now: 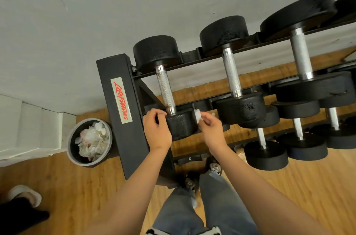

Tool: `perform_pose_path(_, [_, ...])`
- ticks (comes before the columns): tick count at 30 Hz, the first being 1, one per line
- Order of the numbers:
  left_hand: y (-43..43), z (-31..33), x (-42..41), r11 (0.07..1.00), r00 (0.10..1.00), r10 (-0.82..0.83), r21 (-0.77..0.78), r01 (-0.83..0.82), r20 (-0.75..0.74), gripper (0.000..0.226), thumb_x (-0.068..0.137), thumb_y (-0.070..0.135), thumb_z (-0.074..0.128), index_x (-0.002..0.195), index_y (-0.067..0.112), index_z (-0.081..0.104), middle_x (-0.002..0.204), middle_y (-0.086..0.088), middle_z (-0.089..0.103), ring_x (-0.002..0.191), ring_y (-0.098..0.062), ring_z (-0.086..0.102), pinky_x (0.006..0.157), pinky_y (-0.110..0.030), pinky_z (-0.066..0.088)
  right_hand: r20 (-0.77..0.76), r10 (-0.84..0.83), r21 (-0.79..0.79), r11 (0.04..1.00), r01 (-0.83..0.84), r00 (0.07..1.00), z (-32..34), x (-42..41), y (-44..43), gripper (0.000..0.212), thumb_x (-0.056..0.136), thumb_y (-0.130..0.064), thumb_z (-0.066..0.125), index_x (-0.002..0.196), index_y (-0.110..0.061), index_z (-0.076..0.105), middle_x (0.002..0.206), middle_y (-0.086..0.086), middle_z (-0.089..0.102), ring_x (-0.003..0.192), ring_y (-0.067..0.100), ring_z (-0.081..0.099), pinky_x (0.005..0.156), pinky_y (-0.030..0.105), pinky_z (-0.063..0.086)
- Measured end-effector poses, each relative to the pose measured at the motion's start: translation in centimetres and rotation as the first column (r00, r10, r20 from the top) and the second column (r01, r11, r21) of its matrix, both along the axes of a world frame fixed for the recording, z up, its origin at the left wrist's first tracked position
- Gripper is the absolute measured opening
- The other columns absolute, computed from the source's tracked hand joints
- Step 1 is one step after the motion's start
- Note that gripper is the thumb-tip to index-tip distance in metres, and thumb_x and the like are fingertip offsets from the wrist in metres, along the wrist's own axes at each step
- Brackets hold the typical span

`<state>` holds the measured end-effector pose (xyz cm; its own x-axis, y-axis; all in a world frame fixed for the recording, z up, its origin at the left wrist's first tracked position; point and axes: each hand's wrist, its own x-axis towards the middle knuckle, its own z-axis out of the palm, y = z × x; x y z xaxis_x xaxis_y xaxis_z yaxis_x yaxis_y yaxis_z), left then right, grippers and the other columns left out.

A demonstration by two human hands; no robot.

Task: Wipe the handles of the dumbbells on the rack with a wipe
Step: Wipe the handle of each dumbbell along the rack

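White wipe (pixel 197 116) is pinched by the right hand (pixel 209 127) at 3 o'clock of the near head of the leftmost dumbbell (pixel 165 92) on the rack (pixel 119 111), hands apart, left hand (pixel 157 130) curled at the head's 9 o'clock, grip not discernible.

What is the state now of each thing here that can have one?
Left dumbbell, on the rack, handle stained brown.
Middle dumbbell, on the rack, handle bright.
Wipe, crumpled, off the handles.
Right hand, pinches the wipe.
Left hand, fingers curled by the left dumbbell's near head; grip unclear.
Bin, upright, full of crumpled paper.
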<state>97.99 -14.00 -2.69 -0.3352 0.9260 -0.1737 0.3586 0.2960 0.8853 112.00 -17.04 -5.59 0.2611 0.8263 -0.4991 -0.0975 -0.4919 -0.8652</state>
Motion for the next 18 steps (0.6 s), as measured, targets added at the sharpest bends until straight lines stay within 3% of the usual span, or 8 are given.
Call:
perform_pose_path(3, [0.0, -0.1, 0.0, 1.0, 1.0, 0.002, -0.007, -0.002, 0.002, 0.021, 0.097, 0.011, 0.045, 0.081, 0.014, 0.059, 0.088, 0.005, 0.055, 0.089, 0.002, 0.047, 0.077, -0.012, 0.034, 0.018, -0.02, 0.012, 1.0, 0.019, 1.0, 0.5, 0.1, -0.2, 0.027, 0.096, -0.008, 0.054, 0.117, -0.02, 0.067, 0.111, -0.005, 0.07, 0.108, 0.007, 0.062, 0.1, 0.037, 0.05])
perform_pose_path(10, [0.1, -0.3, -0.2, 1.0, 1.0, -0.011, -0.007, 0.011, -0.009, 0.021, 0.097, 0.014, 0.045, 0.083, 0.013, 0.06, 0.091, 0.0, 0.057, 0.09, -0.001, 0.047, 0.076, -0.011, 0.033, 0.104, -0.13, 0.125, 0.985, 0.117, 0.986, 2.4, -1.3, -3.1, 0.03, 0.091, -0.003, 0.06, 0.106, -0.027, 0.068, 0.108, -0.012, 0.068, 0.104, -0.003, 0.062, 0.093, 0.022, 0.051])
perform_pose_path(14, [0.0, -0.5, -0.3, 1.0, 1.0, -0.015, -0.006, 0.015, -0.023, 0.02, 0.097, 0.015, 0.045, 0.087, 0.011, 0.062, 0.096, -0.005, 0.059, 0.088, 0.001, 0.048, 0.074, -0.006, 0.034, 0.22, -0.083, 0.244, 0.969, 0.028, 0.972, 4.2, -1.7, -1.9, 0.028, 0.089, 0.001, 0.061, 0.106, -0.02, 0.069, 0.111, -0.011, 0.063, 0.099, -0.009, 0.058, 0.085, 0.006, 0.046])
perform_pose_path(18, [0.0, -0.3, -0.3, 1.0, 0.999, -0.024, -0.009, 0.024, -0.022, 0.02, 0.096, 0.016, 0.045, 0.088, 0.01, 0.062, 0.097, -0.006, 0.059, 0.087, 0.004, 0.047, 0.072, -0.001, 0.032, 0.351, -0.038, 0.336, 0.938, -0.088, 0.936, 4.3, -2.4, -2.7, 0.03, 0.086, 0.002, 0.066, 0.107, -0.019, 0.07, 0.118, -0.003, 0.063, 0.111, 0.005, 0.058, 0.093, 0.013, 0.047])
